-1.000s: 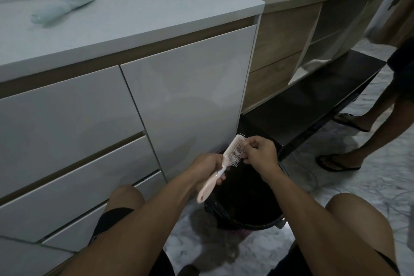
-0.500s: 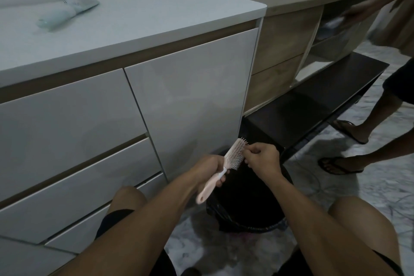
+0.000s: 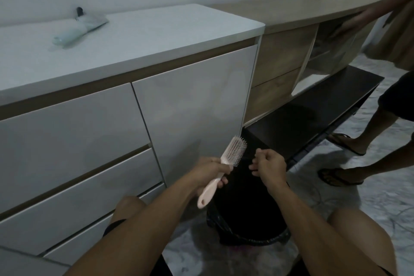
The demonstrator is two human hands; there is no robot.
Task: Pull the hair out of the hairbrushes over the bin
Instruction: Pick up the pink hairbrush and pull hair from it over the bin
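A pink hairbrush (image 3: pixel 233 152) with pale bristles points up and to the right, and my left hand (image 3: pixel 208 171) grips its handle. My right hand (image 3: pixel 270 164) is a short way right of the bristles, apart from them. Its fingers are curled in a pinch, and a faint strand of hair seems to run from the brush to them. Both hands hover over a round bin (image 3: pixel 257 241) lined with a black bag, which stands on the floor between my knees.
A white drawer cabinet (image 3: pixel 190 101) stands just behind the bin, with a folded pale umbrella (image 3: pixel 78 29) on top. A low dark shelf (image 3: pixel 313 110) runs to the right. Another person in sandals (image 3: pixel 340 178) stands at the right and reaches into the wooden unit.
My right hand has drawn away from the bristles to the right. The brush stays in my left hand, and the view has tilted up a little. The other person's arm now reaches the wooden shelves.
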